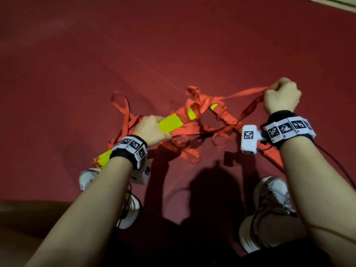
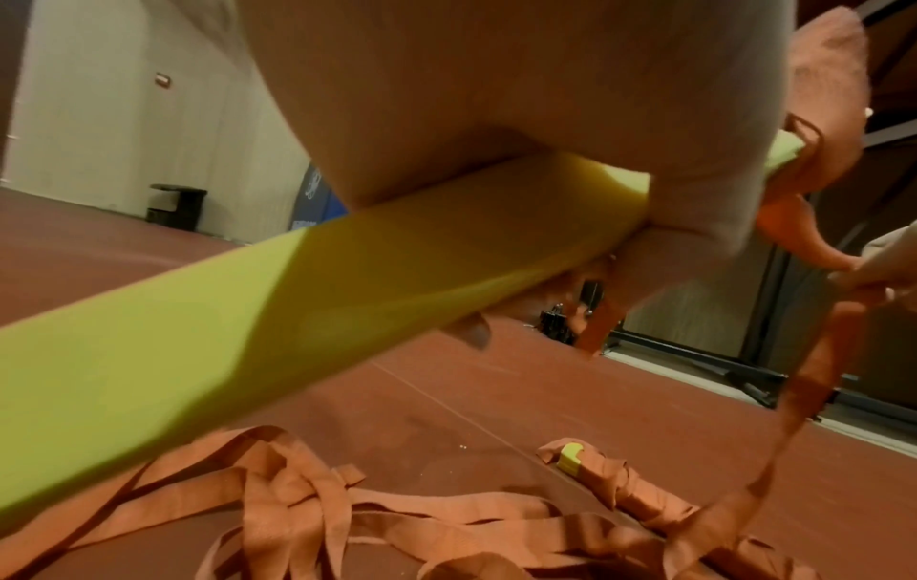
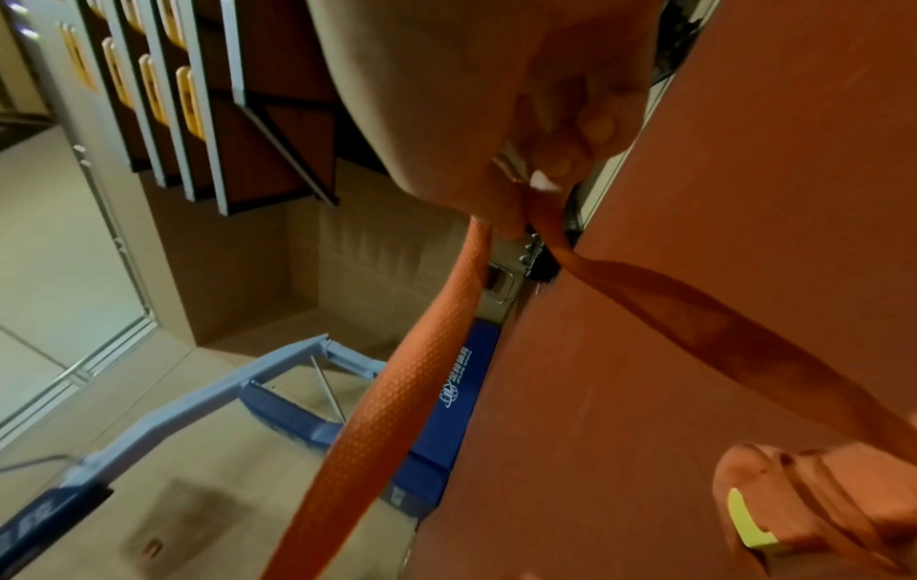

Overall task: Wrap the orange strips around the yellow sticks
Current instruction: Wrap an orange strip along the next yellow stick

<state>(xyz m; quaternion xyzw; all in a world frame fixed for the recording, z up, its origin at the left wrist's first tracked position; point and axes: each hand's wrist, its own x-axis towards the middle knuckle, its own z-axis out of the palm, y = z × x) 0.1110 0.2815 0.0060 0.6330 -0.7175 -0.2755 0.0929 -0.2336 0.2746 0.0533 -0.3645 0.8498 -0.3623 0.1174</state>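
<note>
Two sticks in play: one yellow stick [image 1: 170,123] gripped in my left hand [image 1: 152,130], fingers curled round it and its far half wound in orange, and a second stick [image 2: 570,457] lying on the floor [image 1: 77,64] ahead, wrapped so that only a yellow end peeks out. How many separate strips [image 1: 125,120] lie in that orange tangle on the floor I cannot count; they loop over each other between my hands and out to the left. One strip [image 1: 246,93] runs taut from the held stick up to my right hand [image 1: 281,97], pinched there in a closed fist, and a second length hangs from that fist down toward the floor.

Room to move: plenty of bare red floor ahead and to the left, well clear of the tangle; its pale edge shows only at the far top right corner. Close to me, two white shoes [image 1: 269,193] sit just behind the strips, one under each forearm.

Writing: the right wrist view catches a blue pad [image 3: 446,392] with a white logo and characters too small to read. Both wristbands [image 1: 289,130] carry black-and-white square code tags, no letters.
</note>
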